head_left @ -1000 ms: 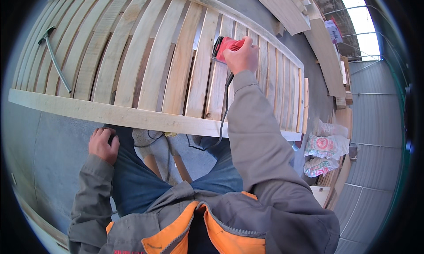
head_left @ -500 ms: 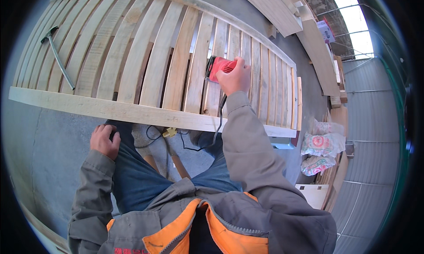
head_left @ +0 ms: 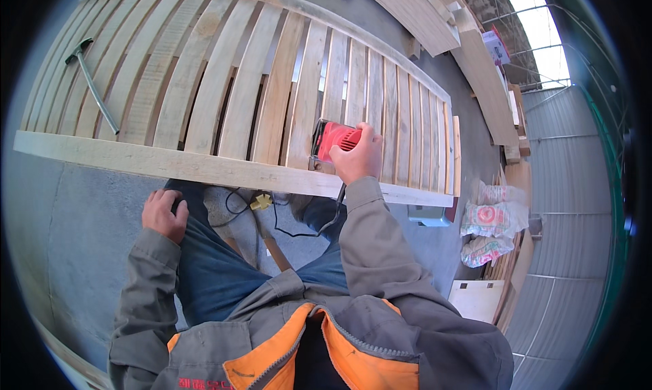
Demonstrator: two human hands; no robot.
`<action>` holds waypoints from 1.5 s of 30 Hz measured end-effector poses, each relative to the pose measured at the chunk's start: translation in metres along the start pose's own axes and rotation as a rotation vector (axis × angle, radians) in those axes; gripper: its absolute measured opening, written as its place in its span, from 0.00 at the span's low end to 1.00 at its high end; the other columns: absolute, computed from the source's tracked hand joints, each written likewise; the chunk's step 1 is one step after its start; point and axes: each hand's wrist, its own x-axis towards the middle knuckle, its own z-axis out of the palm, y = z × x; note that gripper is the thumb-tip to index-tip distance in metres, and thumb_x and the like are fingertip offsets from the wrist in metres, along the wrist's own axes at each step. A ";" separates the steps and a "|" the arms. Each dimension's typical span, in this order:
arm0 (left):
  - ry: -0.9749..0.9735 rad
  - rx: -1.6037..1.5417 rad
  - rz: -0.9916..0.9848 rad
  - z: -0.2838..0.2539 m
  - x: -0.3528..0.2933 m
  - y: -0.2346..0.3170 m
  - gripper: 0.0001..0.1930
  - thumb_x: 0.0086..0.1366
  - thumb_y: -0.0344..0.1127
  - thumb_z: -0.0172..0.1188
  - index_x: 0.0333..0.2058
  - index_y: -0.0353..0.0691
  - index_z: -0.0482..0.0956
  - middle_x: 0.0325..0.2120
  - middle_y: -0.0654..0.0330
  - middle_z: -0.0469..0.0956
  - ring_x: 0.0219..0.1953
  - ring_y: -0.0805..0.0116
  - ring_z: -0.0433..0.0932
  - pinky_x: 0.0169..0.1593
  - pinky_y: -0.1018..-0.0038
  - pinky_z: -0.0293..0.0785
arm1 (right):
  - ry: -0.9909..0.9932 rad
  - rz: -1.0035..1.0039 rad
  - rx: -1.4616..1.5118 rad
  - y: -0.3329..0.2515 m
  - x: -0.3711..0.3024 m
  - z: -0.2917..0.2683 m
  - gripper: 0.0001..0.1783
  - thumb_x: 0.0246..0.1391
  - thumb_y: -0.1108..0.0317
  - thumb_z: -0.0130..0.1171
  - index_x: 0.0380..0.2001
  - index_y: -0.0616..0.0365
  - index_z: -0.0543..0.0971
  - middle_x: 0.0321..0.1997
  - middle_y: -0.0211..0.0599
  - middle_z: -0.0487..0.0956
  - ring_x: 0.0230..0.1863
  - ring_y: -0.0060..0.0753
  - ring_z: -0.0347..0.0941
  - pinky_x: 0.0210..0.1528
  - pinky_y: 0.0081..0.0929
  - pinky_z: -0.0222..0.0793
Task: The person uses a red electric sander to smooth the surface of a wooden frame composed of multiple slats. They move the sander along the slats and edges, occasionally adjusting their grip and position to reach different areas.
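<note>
My right hand (head_left: 360, 154) is wrapped round a red electric sander (head_left: 333, 139). The sander's base lies on the slats of a wooden slatted frame (head_left: 204, 160), close to the near rail. From the tool a black cord (head_left: 337, 210) drops over that rail. My left hand (head_left: 164, 213) rests on my left knee, fingers laid over the trouser leg and holding nothing. A hammer (head_left: 93, 88) with a dark head and a metallic handle lies across the slats at the left, apart from both hands.
Below the frame, a yellow plug block (head_left: 261, 201) with black cables lies on the floor between my legs. Long boards (head_left: 411, 13) are stacked at the far right. White printed sacks (head_left: 490, 220) and a white panel (head_left: 477, 299) are to the right.
My right hand has drawn the sander nearer along the slats, toward the near rail. My left hand stays on the knee, and the hammer has not moved.
</note>
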 end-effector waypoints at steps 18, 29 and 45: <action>-0.053 -0.013 -0.008 -0.005 0.013 0.010 0.09 0.61 0.32 0.66 0.39 0.35 0.84 0.40 0.50 0.84 0.47 0.44 0.80 0.53 0.55 0.76 | 0.078 -0.022 -0.037 -0.025 0.093 0.022 0.36 0.47 0.59 0.73 0.60 0.52 0.73 0.56 0.53 0.76 0.53 0.56 0.79 0.56 0.46 0.79; -0.088 -0.013 -0.014 -0.008 0.019 0.014 0.10 0.60 0.31 0.66 0.40 0.34 0.82 0.41 0.49 0.83 0.47 0.44 0.79 0.53 0.55 0.75 | 0.120 -0.044 -0.088 -0.033 0.139 0.035 0.37 0.46 0.57 0.73 0.60 0.50 0.73 0.58 0.51 0.76 0.55 0.54 0.78 0.56 0.46 0.80; -0.119 -0.020 -0.008 -0.010 0.034 0.021 0.12 0.58 0.28 0.65 0.42 0.34 0.82 0.43 0.44 0.82 0.48 0.38 0.78 0.54 0.50 0.74 | 0.193 -0.057 -0.119 -0.028 0.210 0.046 0.37 0.45 0.56 0.73 0.60 0.49 0.73 0.58 0.51 0.77 0.56 0.52 0.79 0.56 0.45 0.79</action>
